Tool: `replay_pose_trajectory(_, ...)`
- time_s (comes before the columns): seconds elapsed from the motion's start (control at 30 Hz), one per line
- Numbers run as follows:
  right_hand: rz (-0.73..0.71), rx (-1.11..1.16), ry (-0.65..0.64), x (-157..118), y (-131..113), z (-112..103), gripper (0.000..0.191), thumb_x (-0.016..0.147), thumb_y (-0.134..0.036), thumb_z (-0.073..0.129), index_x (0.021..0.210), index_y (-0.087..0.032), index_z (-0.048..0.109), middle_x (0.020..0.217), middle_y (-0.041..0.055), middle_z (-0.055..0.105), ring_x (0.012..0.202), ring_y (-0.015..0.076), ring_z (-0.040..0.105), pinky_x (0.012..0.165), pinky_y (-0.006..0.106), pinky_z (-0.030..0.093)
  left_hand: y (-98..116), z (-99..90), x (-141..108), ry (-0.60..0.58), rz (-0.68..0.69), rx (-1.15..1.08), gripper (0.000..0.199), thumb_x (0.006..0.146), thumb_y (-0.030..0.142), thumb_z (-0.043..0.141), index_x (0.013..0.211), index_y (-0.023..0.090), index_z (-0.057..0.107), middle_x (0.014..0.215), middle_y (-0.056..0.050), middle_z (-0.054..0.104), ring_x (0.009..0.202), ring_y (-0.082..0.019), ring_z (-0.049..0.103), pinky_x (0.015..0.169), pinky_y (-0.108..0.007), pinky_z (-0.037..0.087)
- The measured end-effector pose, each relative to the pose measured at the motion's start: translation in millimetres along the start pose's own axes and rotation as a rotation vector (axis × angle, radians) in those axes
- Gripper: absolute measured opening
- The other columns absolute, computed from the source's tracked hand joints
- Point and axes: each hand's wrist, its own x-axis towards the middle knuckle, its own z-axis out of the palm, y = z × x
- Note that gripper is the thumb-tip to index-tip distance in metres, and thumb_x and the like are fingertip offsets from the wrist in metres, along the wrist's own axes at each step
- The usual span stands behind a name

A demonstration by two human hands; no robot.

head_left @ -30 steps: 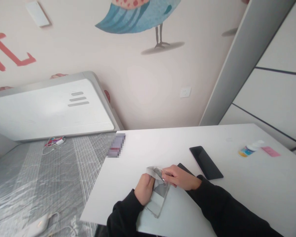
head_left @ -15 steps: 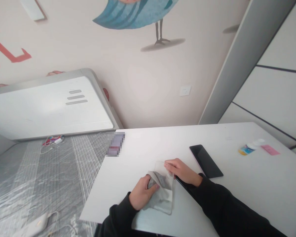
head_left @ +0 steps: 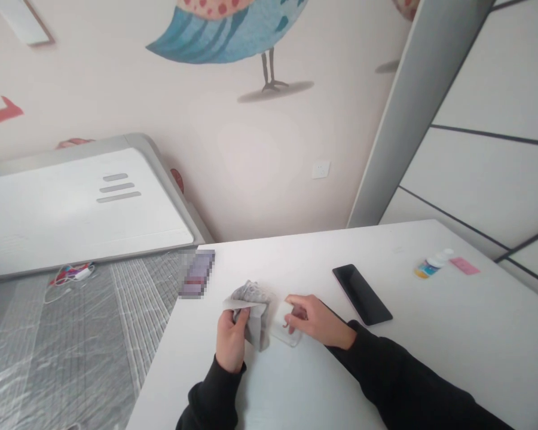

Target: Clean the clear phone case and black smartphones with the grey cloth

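Note:
My left hand [head_left: 232,340] grips a grey cloth [head_left: 255,325], thumb on top, the cloth bunched and folded over at its upper end. Just to the right, my right hand [head_left: 311,319] has its thumb and fingers closed on a clear, flat rectangular plastic case [head_left: 287,335]. Much of the case lies behind the fingers, and its lower corner shows near the cloth. To the right of that hand lies a phone [head_left: 363,294] with a dark screen and a pinkish edge, face up on the white table [head_left: 296,388].
A white bottle [head_left: 433,264] with a blue and orange label lies at the table's right, beside a pink pad [head_left: 464,266]. A blurred-out purple item [head_left: 197,273] is at the left edge. Beyond that edge is a plastic-covered bed [head_left: 72,352].
My left hand has drawn the cloth up and left, off the clear case. My right hand's grip has shifted, and the case now sits more tilted. The view has turned slightly right.

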Motion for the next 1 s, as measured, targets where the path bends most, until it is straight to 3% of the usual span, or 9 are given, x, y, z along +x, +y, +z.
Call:
replay_pose_trajectory(0.1, 0.010, 0.116, 0.175, 4, 7, -3, 0.027, 0.089, -0.045, 0.061, 0.095, -0.019, 0.056, 0.071, -0.0023, 0.062, 0.063, 0.0168, 0.066, 0.064, 0.029, 0.050, 5, -8.3, -4, -0.136, -0.065, 0.045, 0.042, 0.071, 0.053, 0.076, 0.084, 0.013, 0.072, 0.078, -0.010, 0.075, 0.073, -0.026, 0.070, 0.068, -0.035, 0.055)
replay_pose_trajectory(0.17, 0.013, 0.197, 0.189, 5, 11, -4, 0.037, 0.085, -0.050, 0.067, 0.101, -0.019, 0.056, 0.068, -0.0054, 0.057, 0.058, 0.0150, 0.064, 0.064, 0.030, 0.052, 11, -10.7, -6, -0.214, -0.074, 0.076, 0.035, 0.065, 0.045, 0.081, 0.077, 0.014, 0.073, 0.072, -0.008, 0.075, 0.067, -0.025, 0.069, 0.064, -0.034, 0.055)
replay_pose_trajectory(0.33, 0.036, 0.199, -0.013, 2, 10, -5, 0.044, 0.084, -0.055, 0.068, 0.104, -0.017, 0.056, 0.065, -0.0059, 0.056, 0.051, 0.0128, 0.059, 0.052, 0.026, 0.046, 24, -12.6, -4, -0.225, -0.013, 0.105, 0.031, 0.074, 0.049, 0.074, 0.076, 0.019, 0.074, 0.079, -0.007, 0.077, 0.090, -0.029, 0.071, 0.091, -0.041, 0.054)
replay_pose_trajectory(0.47, 0.033, 0.223, 0.091, 4, 10, -7, 0.046, 0.081, -0.058, 0.071, 0.097, -0.018, 0.058, 0.064, -0.0053, 0.056, 0.053, 0.0121, 0.058, 0.054, 0.026, 0.046, 25, -12.5, -7, -0.262, 0.018, 0.074, 0.046, 0.074, 0.063, 0.071, 0.080, 0.018, 0.074, 0.088, -0.010, 0.078, 0.097, -0.031, 0.070, 0.099, -0.044, 0.052)
replay_pose_trajectory(0.63, 0.043, 0.225, 0.177, 9, 13, -10, 0.047, 0.084, -0.064, 0.065, 0.088, -0.018, 0.055, 0.068, -0.0016, 0.060, 0.053, 0.0105, 0.053, 0.053, 0.025, 0.043, 17, -14.1, -11, -0.345, -0.035, 0.040, 0.049, 0.069, 0.060, 0.078, 0.086, 0.014, 0.074, 0.093, -0.013, 0.078, 0.092, -0.030, 0.072, 0.090, -0.042, 0.056)
replay_pose_trajectory(0.77, 0.038, 0.190, 0.093, 6, 9, -12, 0.041, 0.085, -0.058, 0.066, 0.083, -0.018, 0.057, 0.065, -0.0024, 0.058, 0.051, 0.0101, 0.050, 0.051, 0.024, 0.041, 17, -20.5, -9, -0.305, -0.024, 0.071, 0.044, 0.075, 0.055, 0.074, 0.092, 0.014, 0.075, 0.098, -0.013, 0.078, 0.095, -0.030, 0.072, 0.091, -0.041, 0.055)
replay_pose_trajectory(0.93, 0.049, 0.139, -0.101, 1, 1, -7, 0.026, 0.080, -0.041, 0.072, 0.079, -0.016, 0.064, 0.058, -0.0040, 0.055, 0.051, 0.0112, 0.052, 0.049, 0.023, 0.038, 36, -8.8, -19, -0.613, 0.107, 0.299, 0.017, 0.080, 0.032, 0.067, 0.081, 0.018, 0.077, 0.090, -0.006, 0.078, 0.085, -0.023, 0.070, 0.083, -0.032, 0.053)
replay_pose_trajectory(1.0, 0.046, 0.126, -0.168, 0, 0, -3, 0.019, 0.078, -0.033, 0.073, 0.076, -0.015, 0.066, 0.057, -0.0041, 0.056, 0.051, 0.0104, 0.051, 0.050, 0.023, 0.037, 41, 2.9, -25, -0.635, 0.132, 0.398, 0.018, 0.082, 0.029, 0.062, 0.078, 0.019, 0.076, 0.081, -0.004, 0.077, 0.076, -0.020, 0.068, 0.073, -0.029, 0.050)
